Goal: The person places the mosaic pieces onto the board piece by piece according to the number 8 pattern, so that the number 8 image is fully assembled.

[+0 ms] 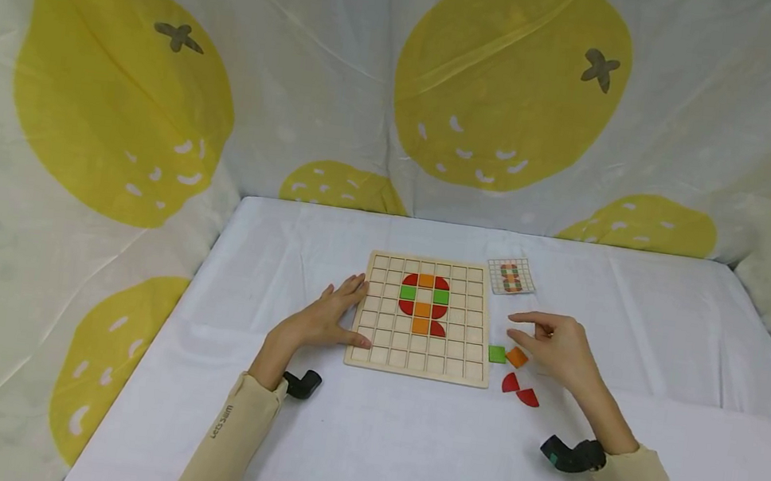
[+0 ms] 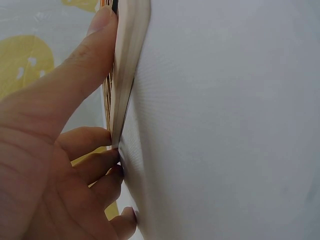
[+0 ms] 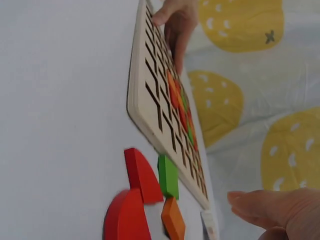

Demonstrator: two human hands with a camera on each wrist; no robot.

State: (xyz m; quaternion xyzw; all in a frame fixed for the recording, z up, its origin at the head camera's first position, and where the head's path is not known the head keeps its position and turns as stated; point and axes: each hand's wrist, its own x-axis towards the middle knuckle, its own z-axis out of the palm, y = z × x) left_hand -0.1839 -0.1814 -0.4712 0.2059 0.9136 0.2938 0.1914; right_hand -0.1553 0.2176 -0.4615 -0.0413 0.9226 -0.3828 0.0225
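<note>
A wooden grid board [image 1: 372,351] lies on the white cloth, with red, green and orange pieces set in some of its squares. My left hand [image 1: 329,315] rests along the board's left edge, thumb on its face and fingers extended against the side. To the right of the board, my right hand [image 1: 556,346] hovers with thumb and index finger apart and nothing between them. Just below it lie an orange square tile [image 1: 517,357] and a green square tile [image 1: 497,354]. Nearer the front are two red quarter-circle pieces [image 3: 142,175], close together.
A small pattern card [image 1: 511,277] showing a coloured design on a grid lies beyond the board's right side. White cloth [image 1: 417,453] covers the table. Behind it hangs a curtain [image 1: 349,67] printed with lemons.
</note>
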